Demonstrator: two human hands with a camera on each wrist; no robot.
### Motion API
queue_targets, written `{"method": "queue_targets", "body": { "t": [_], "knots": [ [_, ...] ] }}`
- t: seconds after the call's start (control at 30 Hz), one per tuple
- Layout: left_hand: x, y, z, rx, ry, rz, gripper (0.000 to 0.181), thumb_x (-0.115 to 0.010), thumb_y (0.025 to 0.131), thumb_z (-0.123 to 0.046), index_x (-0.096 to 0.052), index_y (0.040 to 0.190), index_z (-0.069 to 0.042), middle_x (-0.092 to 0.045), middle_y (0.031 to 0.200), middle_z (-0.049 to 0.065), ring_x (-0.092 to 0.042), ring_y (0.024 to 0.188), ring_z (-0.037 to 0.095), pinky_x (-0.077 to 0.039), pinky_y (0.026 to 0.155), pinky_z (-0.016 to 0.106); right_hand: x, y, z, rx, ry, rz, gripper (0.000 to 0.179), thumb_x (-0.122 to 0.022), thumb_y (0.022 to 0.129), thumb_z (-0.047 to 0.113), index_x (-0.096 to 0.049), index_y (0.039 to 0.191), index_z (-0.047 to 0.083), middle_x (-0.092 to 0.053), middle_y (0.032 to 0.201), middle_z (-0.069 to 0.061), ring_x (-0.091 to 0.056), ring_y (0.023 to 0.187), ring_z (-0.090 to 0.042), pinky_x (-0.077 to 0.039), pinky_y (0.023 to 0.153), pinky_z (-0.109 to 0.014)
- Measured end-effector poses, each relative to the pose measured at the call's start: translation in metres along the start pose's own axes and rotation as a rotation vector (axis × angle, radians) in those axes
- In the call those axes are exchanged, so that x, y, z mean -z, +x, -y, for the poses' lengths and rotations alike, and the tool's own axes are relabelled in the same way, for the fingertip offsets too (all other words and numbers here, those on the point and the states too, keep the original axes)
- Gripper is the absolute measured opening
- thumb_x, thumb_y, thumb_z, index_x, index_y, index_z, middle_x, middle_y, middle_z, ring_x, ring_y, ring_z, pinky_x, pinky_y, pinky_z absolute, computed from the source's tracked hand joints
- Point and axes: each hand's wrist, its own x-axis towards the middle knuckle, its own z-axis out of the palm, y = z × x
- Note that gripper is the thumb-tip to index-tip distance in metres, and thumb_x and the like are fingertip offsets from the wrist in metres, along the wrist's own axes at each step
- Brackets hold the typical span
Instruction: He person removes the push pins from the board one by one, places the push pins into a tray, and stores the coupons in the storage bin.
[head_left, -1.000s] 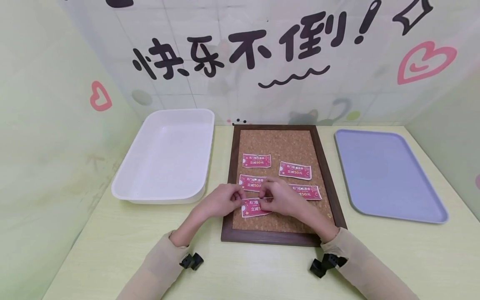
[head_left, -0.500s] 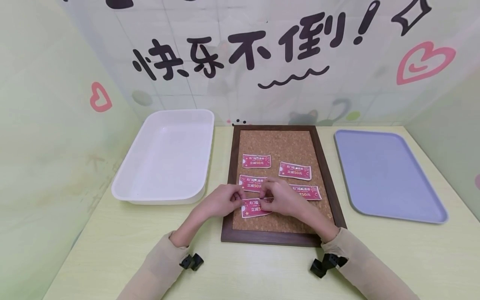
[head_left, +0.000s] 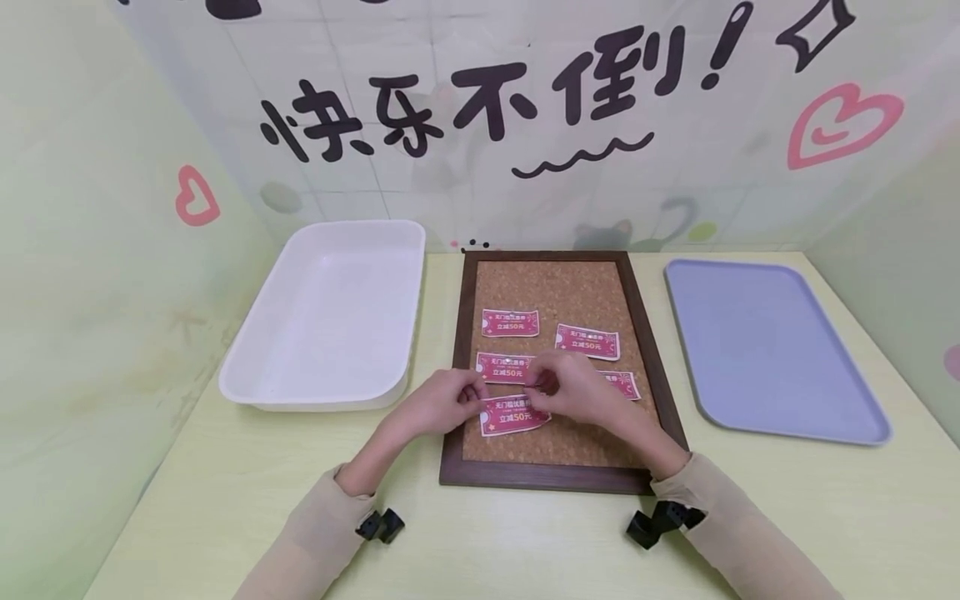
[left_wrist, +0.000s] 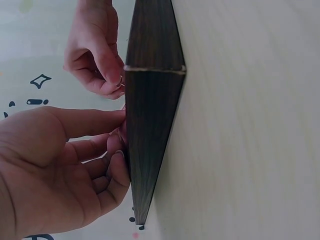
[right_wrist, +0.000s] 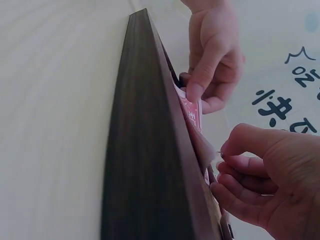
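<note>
The lowest pink-and-white paper coupon [head_left: 513, 414] lies on the cork board [head_left: 551, 287], its right end lifting in the right wrist view. My left hand [head_left: 447, 402] pinches its left edge, thumb on the printed face. Just above the coupon's right part, my right hand [head_left: 576, 387] holds a small pin [right_wrist: 219, 152] between thumb and forefinger; the thin point shows, the head is hidden by the fingers. Other coupons sit higher on the cork: one upper left [head_left: 511, 323], one upper right [head_left: 588, 342], one middle left [head_left: 504, 367], and one partly behind my right hand [head_left: 624, 384].
A dark wooden frame [head_left: 547, 477] borders the board. Left of it stands a deep white tub [head_left: 318, 396], and to the right lies a flat blue-purple tray [head_left: 776, 350]. A printed wall sheet [head_left: 465, 192] rises behind the table [head_left: 480, 542].
My right hand has shifted slightly up and right off the lowest coupon, uncovering more of its print. My left hand stays at the left edge. The head view has drifted slightly.
</note>
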Motion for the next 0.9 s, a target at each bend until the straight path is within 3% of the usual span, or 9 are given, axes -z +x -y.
{"method": "queue_targets", "body": {
  "t": [0.43, 0.9],
  "knots": [
    [0.011, -0.007, 0.001, -0.019, -0.044, -0.044, 0.003, -0.065, 0.097, -0.007, -0.066, 0.094, -0.005, -0.06, 0.08, 0.0, -0.053, 0.071, 0.012, -0.047, 0.065, 0.025, 0.031, -0.006, -0.004, -0.044, -0.05, -0.088, 0.011, -0.074, 0.085, -0.002, -0.07, 0.094, 0.003, -0.066, 0.082, 0.0, -0.06, 0.073, -0.011, -0.054, 0.064, -0.027],
    [0.042, -0.015, 0.0, -0.01, -0.11, -0.145, 0.006, -0.065, 0.098, -0.01, -0.069, 0.099, -0.005, -0.065, 0.086, 0.005, -0.059, 0.078, 0.016, -0.051, 0.072, 0.031, 0.075, -0.018, -0.014, 0.001, -0.107, -0.266, 0.01, -0.07, 0.087, -0.004, -0.072, 0.096, -0.001, -0.072, 0.086, -0.007, -0.065, 0.074, -0.016, -0.055, 0.066, -0.025]
  ]
}}
